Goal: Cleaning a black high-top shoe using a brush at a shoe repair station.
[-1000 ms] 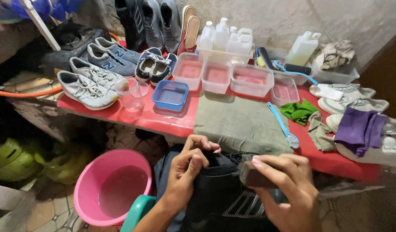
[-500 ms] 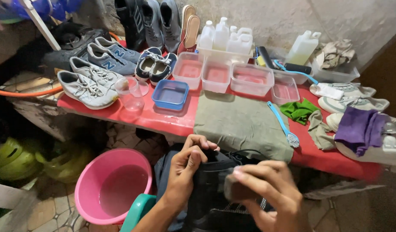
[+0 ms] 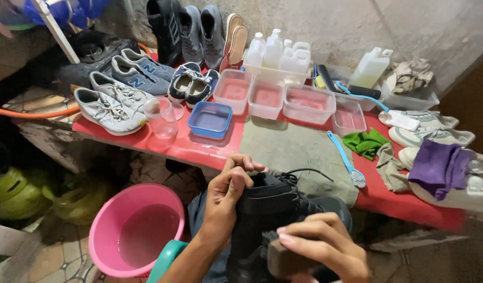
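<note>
A black shoe [image 3: 275,209] rests over my lap, heel up, its lace trailing onto the olive towel [image 3: 299,154]. My left hand [image 3: 228,196] grips the shoe's heel collar, thumb over the rim. My right hand [image 3: 320,249] is closed around a dark brown brush block [image 3: 283,259] pressed against the shoe's lower side.
A red bench [image 3: 199,149] carries several sneakers [image 3: 113,107], a clear cup [image 3: 160,115], a blue tub [image 3: 210,118], clear tubs [image 3: 307,102], white bottles [image 3: 275,50], a blue brush [image 3: 346,162], green and purple cloths. A pink basin [image 3: 136,228] of water stands on the floor at my left.
The shoe has been tipped up higher toward the bench. My right hand with the brush has slid down and nearer to me along the shoe; the left hand keeps its grip.
</note>
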